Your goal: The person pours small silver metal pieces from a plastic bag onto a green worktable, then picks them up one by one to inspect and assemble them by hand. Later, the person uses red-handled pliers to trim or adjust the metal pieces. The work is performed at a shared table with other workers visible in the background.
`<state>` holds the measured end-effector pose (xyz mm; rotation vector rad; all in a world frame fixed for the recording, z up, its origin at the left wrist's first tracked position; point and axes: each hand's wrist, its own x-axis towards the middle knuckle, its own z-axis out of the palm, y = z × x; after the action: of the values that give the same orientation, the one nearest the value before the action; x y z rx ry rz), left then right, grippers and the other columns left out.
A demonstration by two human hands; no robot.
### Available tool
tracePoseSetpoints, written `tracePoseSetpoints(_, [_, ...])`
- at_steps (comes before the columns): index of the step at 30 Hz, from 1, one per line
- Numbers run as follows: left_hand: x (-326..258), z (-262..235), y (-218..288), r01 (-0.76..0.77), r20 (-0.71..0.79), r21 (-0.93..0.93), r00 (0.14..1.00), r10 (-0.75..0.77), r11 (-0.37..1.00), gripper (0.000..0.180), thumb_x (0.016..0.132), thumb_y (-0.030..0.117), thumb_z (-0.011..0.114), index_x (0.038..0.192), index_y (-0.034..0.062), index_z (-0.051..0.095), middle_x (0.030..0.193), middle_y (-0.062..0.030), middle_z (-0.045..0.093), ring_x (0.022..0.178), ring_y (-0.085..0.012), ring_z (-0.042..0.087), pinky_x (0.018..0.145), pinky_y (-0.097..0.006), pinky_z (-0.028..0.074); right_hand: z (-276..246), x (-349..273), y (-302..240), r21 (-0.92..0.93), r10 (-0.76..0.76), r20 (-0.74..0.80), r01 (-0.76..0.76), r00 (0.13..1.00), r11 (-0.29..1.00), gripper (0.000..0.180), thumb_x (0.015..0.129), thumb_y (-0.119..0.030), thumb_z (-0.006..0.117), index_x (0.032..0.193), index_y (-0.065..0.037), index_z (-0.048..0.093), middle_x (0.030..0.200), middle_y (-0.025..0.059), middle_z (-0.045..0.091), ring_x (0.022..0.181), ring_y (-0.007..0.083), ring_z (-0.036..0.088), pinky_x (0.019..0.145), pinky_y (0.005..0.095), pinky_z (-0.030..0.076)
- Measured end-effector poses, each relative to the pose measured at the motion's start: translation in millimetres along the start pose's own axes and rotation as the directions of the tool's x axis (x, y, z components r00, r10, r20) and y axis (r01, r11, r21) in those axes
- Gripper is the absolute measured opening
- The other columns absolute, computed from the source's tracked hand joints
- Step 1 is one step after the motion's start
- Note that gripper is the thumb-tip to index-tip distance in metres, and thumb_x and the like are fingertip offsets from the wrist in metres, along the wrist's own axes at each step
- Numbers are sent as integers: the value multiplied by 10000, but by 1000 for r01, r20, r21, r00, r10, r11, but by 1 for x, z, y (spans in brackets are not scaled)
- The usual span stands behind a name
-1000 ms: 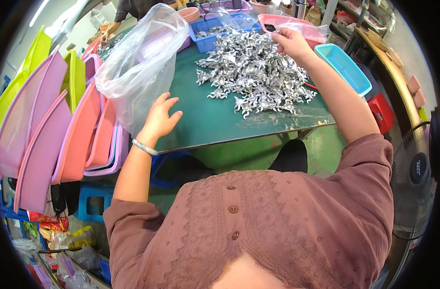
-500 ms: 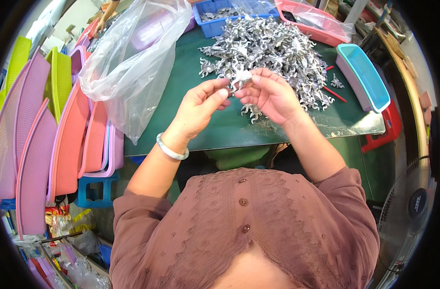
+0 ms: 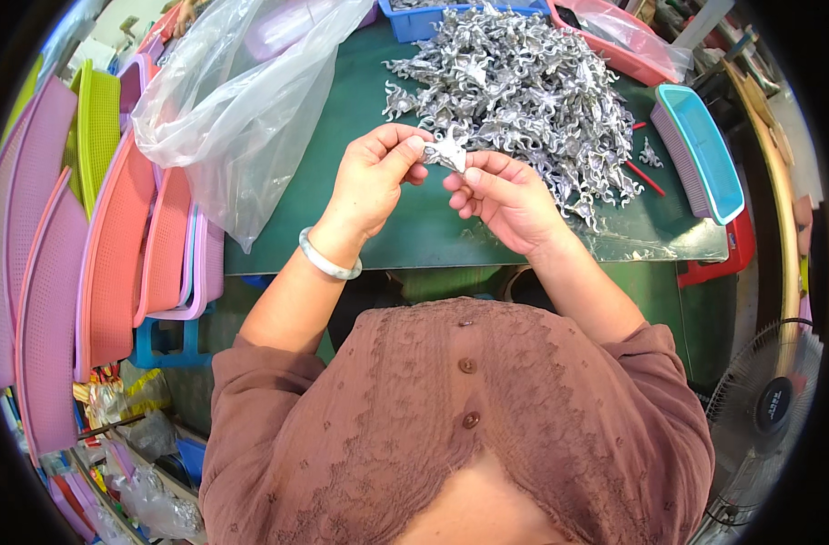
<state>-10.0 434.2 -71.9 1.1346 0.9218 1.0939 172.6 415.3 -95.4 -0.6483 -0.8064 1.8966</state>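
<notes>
Between my two hands, above the near part of the green table point(image 3: 342, 218), is a small silvery metal casting point(image 3: 448, 151) with curled, pointed arms. My left hand point(image 3: 378, 173) pinches its left end between thumb and fingers. The thumb and fingertips of my right hand point(image 3: 505, 195) grip its lower right edge. Just beyond my hands lies a large heap of similar castings point(image 3: 523, 100), tangled together. A single casting point(image 3: 651, 153) rests apart, right of the heap, near a red stick point(image 3: 646, 179).
A clear plastic bag point(image 3: 242, 118) stands at the left of the table, beside stacked coloured baskets point(image 3: 106, 263). A teal-lined basket point(image 3: 705, 154) is at the right edge. Blue point(image 3: 414, 23) and pink point(image 3: 614, 45) bins border the heap. A fan point(image 3: 764, 400) stands at lower right.
The casting has been turned; my left hand now pinches its left end while my right hand has shifted to its lower right. The whole view has shifted slightly.
</notes>
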Motion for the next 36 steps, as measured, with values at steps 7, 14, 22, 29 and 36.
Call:
tracePoseSetpoints(7, [-4,-13,-1,25,-28,-45,999,-26,999,139,854,111,517,927,12,582,727,-11,542,631,-81,506,607,-210,442,7,3,8,-21,16,61,-15,998,1000,186,819,-47,538,997,10,534,866,114,609,720,167,585,636,268,473])
tracePoseSetpoints(14, [-5,-22,-2,41,-32,-77,999,-44,996,144,856,113,515,926,3,576,734,-18,544,625,-84,504,613,-217,448,12,3,11,-27,34,105,-32,994,999,200,823,-49,529,1012,18,530,881,120,606,728,168,585,644,267,472])
tracePoseSetpoints(22, [-6,-26,-2,48,-30,-70,998,-51,996,140,861,110,505,920,3,573,747,-21,546,622,-82,501,613,-216,449,9,7,10,-98,56,52,-51,997,994,210,830,-54,508,1024,25,532,872,112,602,723,171,584,636,265,472])
tracePoseSetpoints(29, [-10,-28,-1,51,-19,-53,998,-52,997,144,860,120,514,918,3,573,747,-12,545,619,-75,500,607,-212,445,4,21,-1,-178,-31,-20,27,999,984,248,848,-89,499,1055,45,519,856,103,601,702,150,572,623,251,464])
tracePoseSetpoints(36, [-12,-31,-2,32,-7,-46,999,-32,998,140,857,118,518,915,4,575,748,-12,548,618,-73,499,597,-206,442,9,27,-7,-268,-43,5,43,999,962,210,846,-109,517,1006,24,550,804,82,594,674,133,565,597,235,458])
